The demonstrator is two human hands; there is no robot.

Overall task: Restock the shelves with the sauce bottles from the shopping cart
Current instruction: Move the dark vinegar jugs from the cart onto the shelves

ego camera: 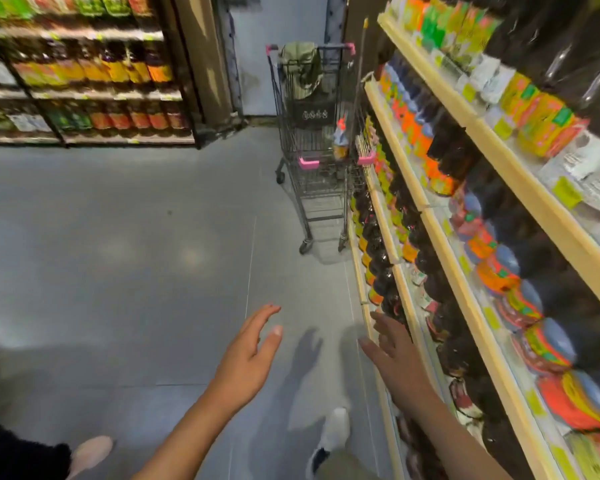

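A dark wire shopping cart (317, 188) with pink trim stands down the aisle, close against the shelves (440, 233) on the right. One sauce bottle (340, 140) with an orange cap shows upright at the cart's right side. The shelves hold rows of dark sauce bottles (447, 150) with bright labels. My left hand (253, 351) hangs over the floor, fingers straight and empty. My right hand (394, 351) is spread open beside the lower shelf edge, holding nothing. Both hands are well short of the cart.
Another shelf unit (84, 84) full of bottles lines the far left. A green bag (300, 64) sits in the cart's upper seat. A second person's shoe (90, 452) and dark clothing show at the bottom left. Grey floor (136, 254) stretches between me and the cart.
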